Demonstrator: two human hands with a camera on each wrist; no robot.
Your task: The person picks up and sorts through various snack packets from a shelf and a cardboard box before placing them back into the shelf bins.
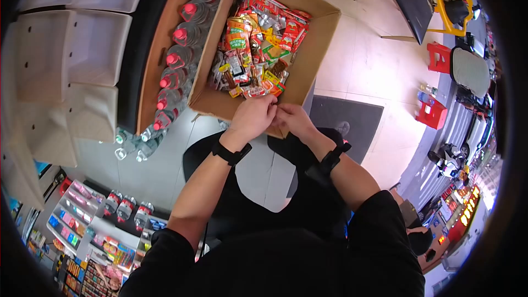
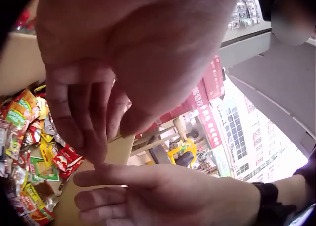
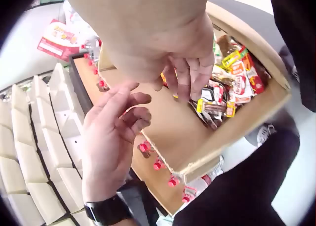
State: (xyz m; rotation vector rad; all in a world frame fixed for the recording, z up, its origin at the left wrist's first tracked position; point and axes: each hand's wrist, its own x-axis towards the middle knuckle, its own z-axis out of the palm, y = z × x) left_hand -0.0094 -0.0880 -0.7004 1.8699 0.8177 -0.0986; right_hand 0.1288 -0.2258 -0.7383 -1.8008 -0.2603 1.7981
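A: First entry, the hands. How are they lying?
B: Left hand (image 1: 254,116): fingers half-bending, thumb standing a little apart from them. Right hand (image 1: 297,121): fingers nearly straight, slightly spreading. The two sets of fingertips are touching or almost touching; which, I cannot tell. No packet is showing between them.
A: Next, the goods.
B: Snack packets (image 1: 261,44), loose, mixed colours: lying heaped just beyond the fingertips, inside the cardboard box (image 1: 316,38). The box's near wall is standing beneath the fingers. Bottles (image 1: 175,80), red-capped: standing in a row to the left of the fingers, outside the box.
A: Step in hand?
B: In my judgement, an interval in handling the packets; the fingers are apparently attending to one another rather than to the stock.
A: And the next move?
B: It is probably calling for parting the hands, reaching forward past the near wall, and pinching one packet by its edge without dragging its neighbours along.
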